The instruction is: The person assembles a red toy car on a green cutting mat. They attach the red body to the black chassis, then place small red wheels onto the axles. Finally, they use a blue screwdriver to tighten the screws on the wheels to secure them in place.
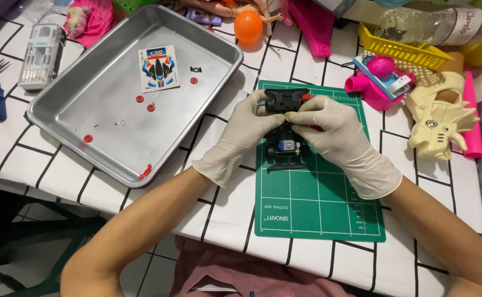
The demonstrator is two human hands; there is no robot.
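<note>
Both my hands wear pale latex gloves. A small black toy car chassis [285,146] with a silver motor rests on a green cutting mat [318,209]. My left hand [246,129] grips the chassis at its far left end. From the right, my right hand [329,132] pinches the same end, fingertips meeting my left thumb above a small red part. The middle of the chassis is hidden by my fingers.
A metal tray [87,118] at left holds a sticker sheet [158,68], several small red parts and a black clip. A screwdriver set case [42,55] and pliers lie far left. Toys crowd the back and right: orange ball [248,26], yellow basket [403,52], cream dinosaur head [436,124].
</note>
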